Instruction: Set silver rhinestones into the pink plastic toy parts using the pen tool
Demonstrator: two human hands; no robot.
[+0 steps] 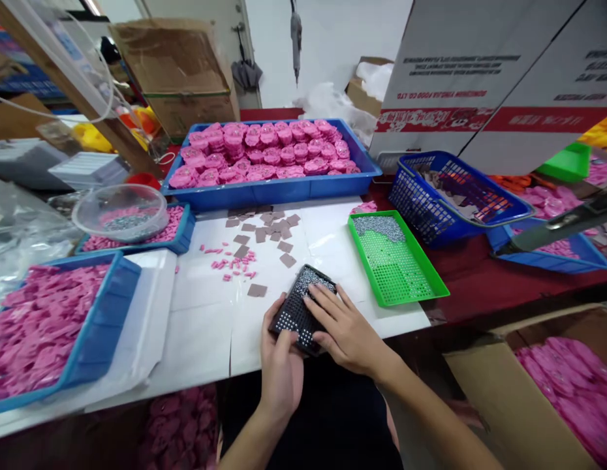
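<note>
My left hand grips the lower left side of a black perforated tray, its thumb over the near edge. The tray is held tilted at the table's front edge. Small silvery metal pieces, perhaps screws, are heaped in its far part, and others sit in holes at the near left. Across its right side lies my right hand, fingers stretched out and fingertips on the pieces. To the right is a green perforated tray with similar pieces heaped at its far end and rows of them in its holes.
Grey-brown squares and small pink parts lie loose on the white tabletop. A blue tray of pink pieces stands behind. Blue bins flank the left; a blue basket and open carton are right.
</note>
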